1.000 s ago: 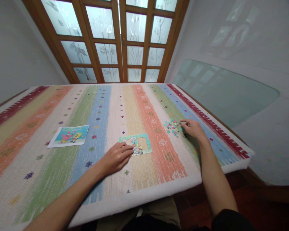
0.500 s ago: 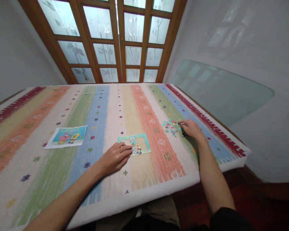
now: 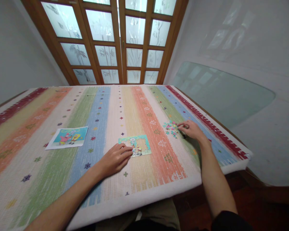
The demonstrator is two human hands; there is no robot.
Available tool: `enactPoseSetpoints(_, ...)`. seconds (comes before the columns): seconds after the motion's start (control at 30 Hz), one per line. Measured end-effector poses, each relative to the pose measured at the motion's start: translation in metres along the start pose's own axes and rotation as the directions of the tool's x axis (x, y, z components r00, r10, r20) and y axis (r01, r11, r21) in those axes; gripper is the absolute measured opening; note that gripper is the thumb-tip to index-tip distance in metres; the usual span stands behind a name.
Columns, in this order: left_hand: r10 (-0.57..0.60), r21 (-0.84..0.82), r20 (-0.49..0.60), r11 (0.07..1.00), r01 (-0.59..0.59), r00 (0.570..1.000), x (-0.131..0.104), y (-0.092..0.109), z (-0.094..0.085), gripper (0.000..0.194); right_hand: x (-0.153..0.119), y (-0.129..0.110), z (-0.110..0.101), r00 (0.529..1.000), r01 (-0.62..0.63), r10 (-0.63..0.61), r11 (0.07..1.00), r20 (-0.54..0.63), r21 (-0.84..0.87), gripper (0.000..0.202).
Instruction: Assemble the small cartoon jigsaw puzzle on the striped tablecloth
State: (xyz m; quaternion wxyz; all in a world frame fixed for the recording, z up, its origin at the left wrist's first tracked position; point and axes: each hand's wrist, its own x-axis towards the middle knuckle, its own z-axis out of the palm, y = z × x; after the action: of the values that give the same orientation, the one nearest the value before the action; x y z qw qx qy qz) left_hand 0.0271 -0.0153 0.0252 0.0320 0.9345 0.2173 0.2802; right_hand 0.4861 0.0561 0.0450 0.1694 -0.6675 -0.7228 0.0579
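Observation:
A partly filled jigsaw puzzle lies near the table's front edge, its bare brown board showing in the middle. My left hand rests palm down on the puzzle's left side, fingers stretched out. To the right is a loose pile of small puzzle pieces, mostly teal with some pink and yellow. At the right edge of that pile my right hand has its thumb and fingers pinched together; whatever is between the fingertips is too small to make out. A printed cartoon picture lies flat at the left.
A striped cloth covers the table. Wooden doors with frosted panes stand beyond its far edge. A pale glass panel is by the wall on the right.
My right hand has shifted slightly at the pile, its fingers drawn closer together. My left hand stays on the puzzle. The view has tilted a little.

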Motion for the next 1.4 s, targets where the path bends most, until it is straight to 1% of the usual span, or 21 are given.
enactPoseSetpoints(0.1,-0.003,-0.008,0.003,1.000,0.003,1.000,0.000,0.000,-0.001,0.026,0.000,0.000,-0.003,0.996,0.062,-0.069,0.992,0.064,0.112,0.021)
enactPoseSetpoints(0.2,0.000,-0.007,0.002,1.000,0.000,1.000,0.000,0.000,-0.001,0.025,-0.001,0.001,-0.005,0.992,0.069,-0.084,0.985,0.091,0.161,0.021)
enactPoseSetpoints(0.33,0.004,0.005,0.006,1.000,-0.004,1.000,0.001,0.001,-0.001,0.024,-0.003,-0.001,-0.007,0.989,0.088,-0.112,0.968,0.092,0.234,0.030)
enactPoseSetpoints(0.43,0.008,0.018,0.004,1.000,-0.008,1.000,0.002,0.002,-0.001,0.024,-0.003,-0.005,-0.007,0.976,0.098,-0.150,0.950,0.157,0.297,0.039)
enactPoseSetpoints(0.53,0.017,0.032,0.001,0.999,-0.017,1.000,0.003,0.001,-0.002,0.023,-0.003,-0.006,-0.007,0.961,0.075,-0.158,0.939,0.228,0.335,0.044)
enactPoseSetpoints(0.63,0.014,0.034,0.005,0.999,-0.014,1.000,0.002,0.000,-0.001,0.023,-0.004,-0.004,-0.010,0.952,0.066,-0.159,0.941,0.261,0.333,0.042)
enactPoseSetpoints(0.73,0.007,0.026,0.013,1.000,-0.008,1.000,0.001,0.000,0.000,0.023,-0.005,-0.004,-0.014,0.955,0.096,-0.176,0.945,0.238,0.312,0.038)
enactPoseSetpoints(0.83,0.009,0.019,0.017,1.000,-0.009,1.000,0.000,0.000,0.000,0.024,-0.005,-0.009,-0.016,0.956,0.129,-0.202,0.941,0.213,0.311,0.036)
enactPoseSetpoints(0.97,0.008,0.023,0.014,1.000,-0.008,1.000,0.000,-0.001,-0.001,0.025,-0.004,-0.014,-0.015,0.935,0.154,-0.236,0.943,0.264,0.296,0.032)
enactPoseSetpoints(1.03,0.011,0.034,0.019,0.999,-0.011,1.000,-0.001,-0.001,-0.001,0.024,-0.004,-0.013,-0.015,0.936,0.134,-0.208,0.957,0.284,0.259,0.028)
enactPoseSetpoints(1.13,0.008,0.031,0.023,0.999,-0.009,1.000,-0.001,-0.001,-0.001,0.025,-0.005,-0.010,-0.017,0.955,0.095,-0.144,0.977,0.259,0.190,0.025)
enactPoseSetpoints(1.27,-0.004,0.014,0.020,1.000,0.003,1.000,0.000,0.000,-0.001,0.027,-0.005,-0.014,-0.017,0.959,0.089,-0.132,0.981,0.250,0.175,0.031)
enactPoseSetpoints(1.4,-0.003,0.021,0.022,1.000,0.003,1.000,0.000,0.000,-0.002,0.026,-0.002,-0.021,-0.010,0.953,0.083,-0.131,0.980,0.272,0.181,0.039)
